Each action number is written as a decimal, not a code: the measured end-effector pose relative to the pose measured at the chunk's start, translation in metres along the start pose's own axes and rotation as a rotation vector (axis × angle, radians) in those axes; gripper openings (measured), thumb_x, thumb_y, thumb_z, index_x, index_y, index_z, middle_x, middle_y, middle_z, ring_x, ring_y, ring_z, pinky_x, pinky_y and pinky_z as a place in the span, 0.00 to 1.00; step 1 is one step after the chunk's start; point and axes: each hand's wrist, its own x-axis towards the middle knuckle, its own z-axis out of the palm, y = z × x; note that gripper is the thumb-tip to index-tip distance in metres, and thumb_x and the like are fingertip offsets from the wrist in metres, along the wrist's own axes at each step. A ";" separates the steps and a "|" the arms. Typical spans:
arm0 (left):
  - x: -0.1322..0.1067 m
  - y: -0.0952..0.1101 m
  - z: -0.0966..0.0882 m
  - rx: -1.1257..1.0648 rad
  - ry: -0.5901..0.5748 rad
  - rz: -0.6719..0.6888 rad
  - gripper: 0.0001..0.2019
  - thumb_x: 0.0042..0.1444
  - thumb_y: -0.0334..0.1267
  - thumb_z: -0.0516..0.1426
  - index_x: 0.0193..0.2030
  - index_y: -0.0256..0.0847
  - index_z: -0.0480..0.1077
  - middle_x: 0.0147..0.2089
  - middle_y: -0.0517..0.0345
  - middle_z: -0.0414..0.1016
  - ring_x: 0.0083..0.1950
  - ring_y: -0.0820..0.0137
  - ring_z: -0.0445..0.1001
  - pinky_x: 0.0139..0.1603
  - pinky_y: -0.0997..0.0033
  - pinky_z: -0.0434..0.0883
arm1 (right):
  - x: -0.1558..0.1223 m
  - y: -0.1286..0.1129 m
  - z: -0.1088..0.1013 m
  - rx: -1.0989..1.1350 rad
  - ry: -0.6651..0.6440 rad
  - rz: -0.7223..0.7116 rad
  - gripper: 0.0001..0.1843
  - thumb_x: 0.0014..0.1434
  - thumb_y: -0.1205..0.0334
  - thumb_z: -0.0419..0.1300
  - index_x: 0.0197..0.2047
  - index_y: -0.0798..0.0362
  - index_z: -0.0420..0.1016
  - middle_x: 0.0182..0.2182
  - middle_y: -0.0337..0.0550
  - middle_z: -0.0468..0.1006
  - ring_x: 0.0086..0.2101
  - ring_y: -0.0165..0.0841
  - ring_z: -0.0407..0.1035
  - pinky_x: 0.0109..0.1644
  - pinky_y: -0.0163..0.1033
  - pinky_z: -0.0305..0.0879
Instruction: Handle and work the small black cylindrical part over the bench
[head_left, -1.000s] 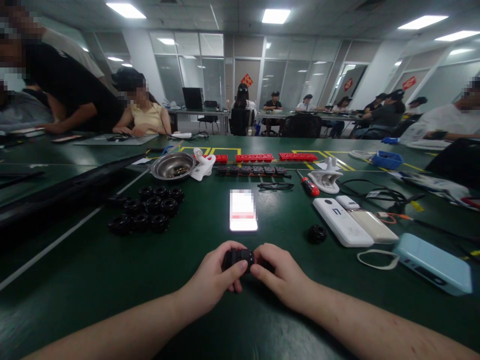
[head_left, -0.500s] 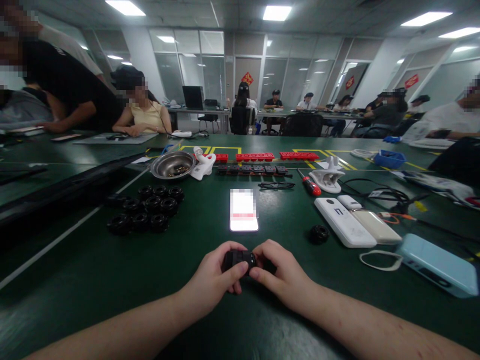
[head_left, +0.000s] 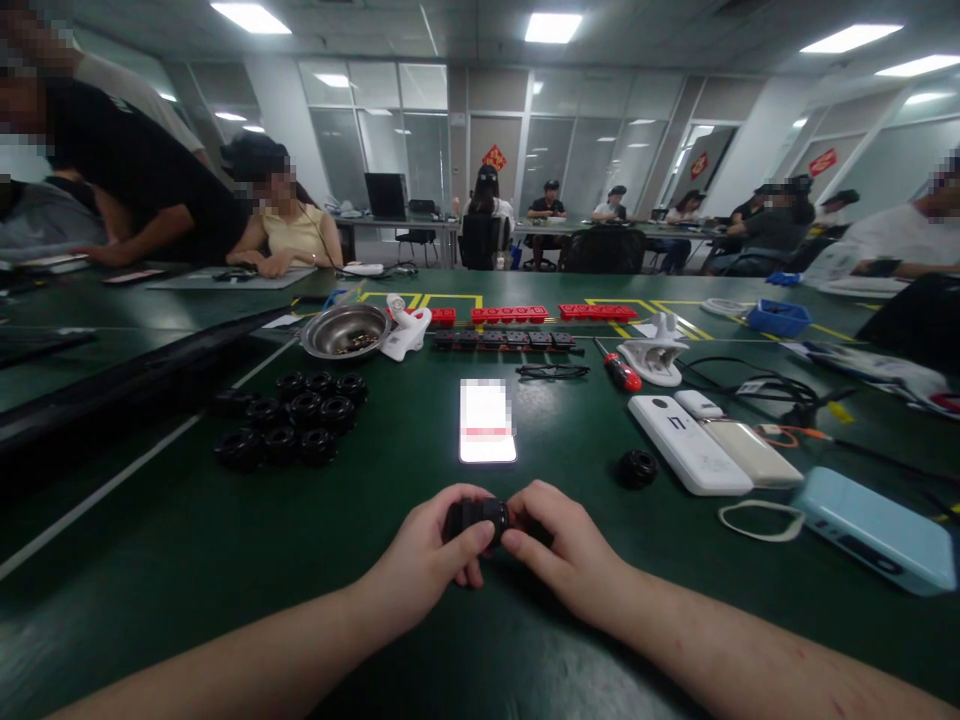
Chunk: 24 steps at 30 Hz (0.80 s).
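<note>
Near the front middle of the green table, my left hand (head_left: 442, 545) is wrapped round a small black cylindrical part (head_left: 474, 516), thumb across its front. My right hand (head_left: 562, 535) closes thumb and fingers on the right end of that same part. The hands' fingers partly hide it, so its exact kind cannot be made out. A lit phone (head_left: 488, 420) lies flat just beyond my hands. To the right of it sits one round black part (head_left: 637, 468). Several more round black parts (head_left: 304, 408) are grouped at the left.
Farther back stand a metal bowl (head_left: 345, 333) with small brass-coloured pieces, red trays (head_left: 510, 314) and a black strip of parts (head_left: 506, 342). A screwdriver (head_left: 622, 372), a white power bank (head_left: 690, 445), a light blue box (head_left: 877, 530) and cables lie right. Other people sit around.
The black part has turned slightly in my fingers, and the small light dots at its right end no longer show. Both hands stay in nearly the same place.
</note>
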 end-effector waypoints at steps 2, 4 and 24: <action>0.001 -0.001 -0.001 0.000 0.001 -0.021 0.18 0.49 0.47 0.55 0.41 0.35 0.62 0.23 0.63 0.68 0.20 0.75 0.68 0.20 0.76 0.63 | 0.000 0.000 0.000 0.016 0.009 0.007 0.05 0.54 0.62 0.56 0.33 0.54 0.65 0.26 0.38 0.65 0.29 0.31 0.61 0.31 0.36 0.57; 0.002 -0.002 -0.002 0.005 0.000 -0.027 0.18 0.48 0.49 0.55 0.39 0.35 0.63 0.22 0.62 0.68 0.20 0.74 0.69 0.20 0.76 0.64 | -0.001 -0.001 0.001 0.025 0.013 0.006 0.08 0.52 0.63 0.57 0.36 0.54 0.65 0.28 0.39 0.66 0.30 0.32 0.61 0.33 0.36 0.58; -0.001 -0.001 0.000 -0.007 -0.010 -0.002 0.16 0.50 0.47 0.55 0.39 0.36 0.62 0.22 0.64 0.68 0.20 0.75 0.68 0.20 0.77 0.63 | -0.003 -0.002 0.000 -0.028 0.000 -0.006 0.09 0.54 0.60 0.56 0.38 0.54 0.65 0.30 0.41 0.68 0.31 0.33 0.62 0.34 0.38 0.59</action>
